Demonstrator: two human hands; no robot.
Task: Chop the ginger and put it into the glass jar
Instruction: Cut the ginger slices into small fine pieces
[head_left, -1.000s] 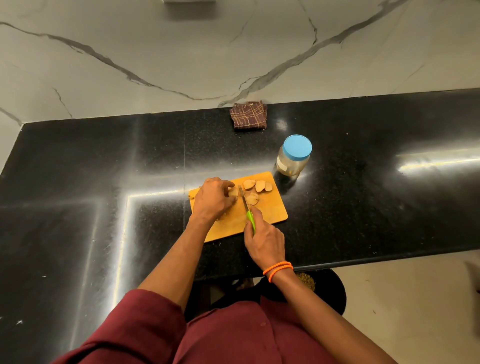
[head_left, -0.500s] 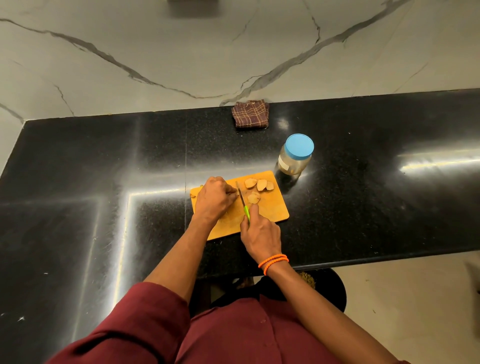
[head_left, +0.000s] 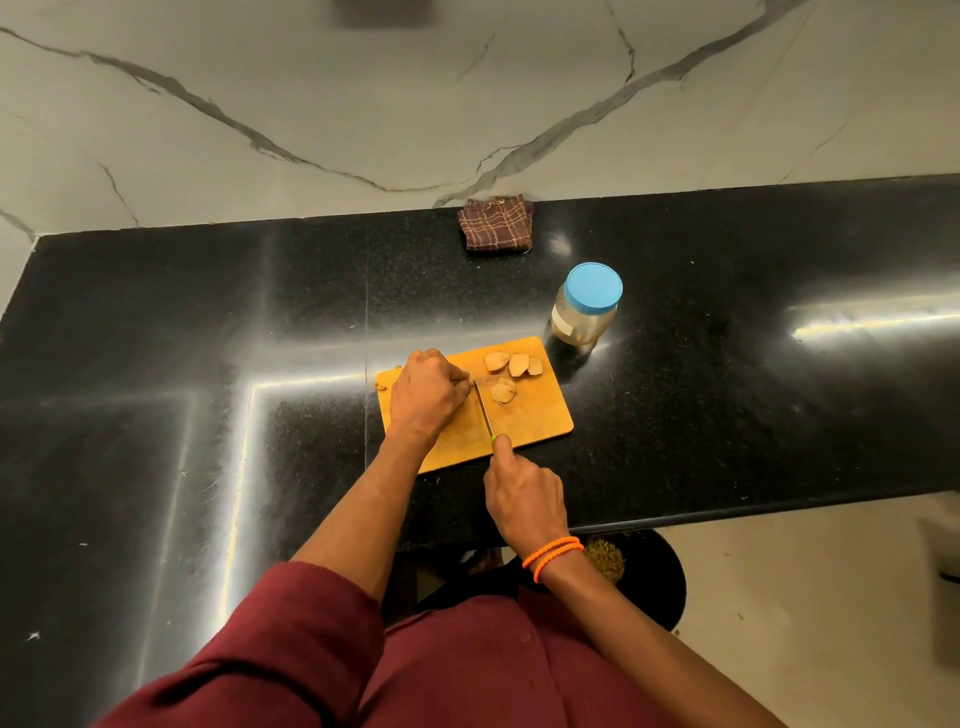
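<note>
Four ginger slices (head_left: 509, 373) lie cut on the wooden chopping board (head_left: 535, 421) at frame centre, so slicing is the step in hand. The left hand (head_left: 427, 394) curls over the uncut ginger piece (head_left: 470, 378), mostly hidden; the right hand (head_left: 524, 496) grips the green-handled knife (head_left: 484, 410). Next, I judge, more cuts, then unscrewing the blue-lidded glass jar (head_left: 586, 306) just beyond the board on the counter (head_left: 727, 364).

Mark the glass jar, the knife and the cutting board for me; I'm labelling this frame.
glass jar (head_left: 583, 319): head view, on its clear side wall.
knife (head_left: 484, 410): head view, mid-blade.
cutting board (head_left: 535, 421): head view, bare right part.
</note>
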